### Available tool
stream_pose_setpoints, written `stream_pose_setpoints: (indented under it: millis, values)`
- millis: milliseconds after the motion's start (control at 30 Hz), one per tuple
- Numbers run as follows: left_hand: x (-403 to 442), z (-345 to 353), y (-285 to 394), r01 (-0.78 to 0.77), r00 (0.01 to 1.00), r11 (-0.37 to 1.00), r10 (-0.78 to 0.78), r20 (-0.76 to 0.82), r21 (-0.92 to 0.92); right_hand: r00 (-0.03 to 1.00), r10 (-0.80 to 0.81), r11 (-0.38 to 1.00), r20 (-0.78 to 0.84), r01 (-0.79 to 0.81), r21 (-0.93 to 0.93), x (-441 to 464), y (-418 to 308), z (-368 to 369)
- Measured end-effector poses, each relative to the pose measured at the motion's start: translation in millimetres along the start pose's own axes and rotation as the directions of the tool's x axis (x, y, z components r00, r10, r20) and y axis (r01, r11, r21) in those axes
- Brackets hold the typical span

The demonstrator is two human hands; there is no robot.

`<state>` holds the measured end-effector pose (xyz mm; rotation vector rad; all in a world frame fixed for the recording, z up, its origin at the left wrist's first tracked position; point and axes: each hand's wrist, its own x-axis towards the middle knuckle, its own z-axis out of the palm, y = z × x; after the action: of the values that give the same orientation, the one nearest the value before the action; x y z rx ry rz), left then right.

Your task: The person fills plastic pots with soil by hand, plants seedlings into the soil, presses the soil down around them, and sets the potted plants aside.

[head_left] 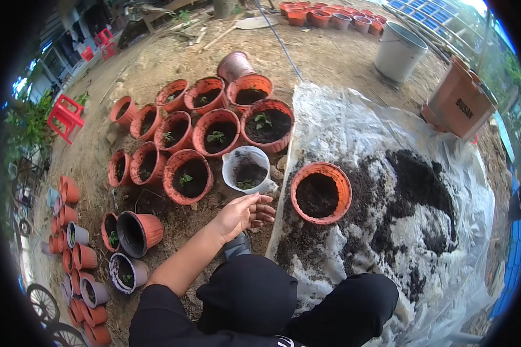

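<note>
My left hand (pixel 247 215) reaches in from below, its fingers loosely bent and apart with nothing between them. Just beyond the fingertips stands a white plastic jug (pixel 231 168) holding dark soil and a small green plant. To the right, on the plastic sheet (pixel 324 110), an orange pot (pixel 344 188) stands upright with dark soil inside and no plant showing. Loose dark soil (pixel 419 179) is spread over the sheet. My right hand does not show.
Orange pots with seedlings (pixel 185 199) stand grouped left of the sheet. An empty-looking pot (pixel 151 230) lies tilted at lower left, near stacked small pots (pixel 85 257). At upper right are a grey bucket (pixel 398 55) and a brown container (pixel 457 101). Red chairs (pixel 68 117) stand far left.
</note>
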<state>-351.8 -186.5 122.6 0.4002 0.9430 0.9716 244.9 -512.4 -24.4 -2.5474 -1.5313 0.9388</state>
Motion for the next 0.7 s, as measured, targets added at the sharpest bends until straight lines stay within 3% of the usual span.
stream_pose_setpoints:
  millis: [67, 100, 167, 200, 233, 267, 300, 333, 433, 467, 500, 567, 700]
  values:
    - [-4, 19, 8, -0.095, 0.995, 0.960, 0.102, -0.015, 0.263, 0.999, 0.043, 0.999, 0.003, -0.043, 0.005, -23, 4, 3]
    - [-6, 29, 12, -0.074, 0.997, 0.959, 0.077, -0.003, 0.273, 0.998, 0.070, 0.997, 0.005, -0.070, 0.015, 4, -85, -51]
    - [-11, 58, 20, -0.425, 0.900, 0.759, 0.297, 0.319, 0.493, 0.989, 0.138, 0.907, -0.056, -0.103, 0.409, 33, -205, -132]
    - [-19, 79, 27, -0.493, 0.865, 0.674, 0.312, 0.393, 0.550, 0.978, 0.189, 0.807, -0.087, -0.104, 0.581, 36, -235, -163]
    - [-28, 103, 35, -0.565, 0.821, 0.582, 0.322, 0.472, 0.585, 0.963, 0.171, 0.690, -0.210, 0.035, 0.723, 39, -287, -184]
    - [-33, 126, 41, -0.670, 0.736, 0.476, 0.334, 0.588, 0.569, 0.973, 0.008, 0.749, -0.232, 0.148, 0.646, 30, -340, -215]
    - [-38, 149, 46, -0.771, 0.633, 0.361, 0.337, 0.697, 0.525, 0.979, -0.032, 0.706, -0.201, 0.165, 0.689, 20, -382, -235]
    - [-45, 169, 48, -0.805, 0.592, 0.290, 0.350, 0.726, 0.517, 0.971, -0.195, 0.630, -0.137, 0.231, 0.741, 10, -413, -250]
    - [-51, 196, 52, -0.917, 0.399, 0.148, 0.401, 0.825, 0.372, 0.948, -0.314, 0.647, -0.050, 0.252, 0.719, -34, -480, -274]
    - [-54, 200, 55, -0.963, 0.264, 0.074, 0.440, 0.858, 0.259, 0.916, -0.400, 0.545, -0.019, 0.254, 0.799, -38, -488, -287]
    - [-66, 202, 70, -0.951, 0.225, -0.115, 0.380, 0.897, 0.287, 0.874, -0.487, 0.435, 0.000, 0.242, 0.868, -42, -493, -293]
    - [-63, 196, 75, -0.956, 0.221, -0.095, 0.394, 0.892, 0.279, 0.971, -0.131, 0.303, -0.201, 0.232, 0.924, -62, -514, -272]
    - [-69, 193, 77, -0.951, 0.249, -0.050, 0.466, 0.849, 0.306, 0.945, -0.166, 0.304, -0.283, 0.322, 0.897, -56, -520, -262]
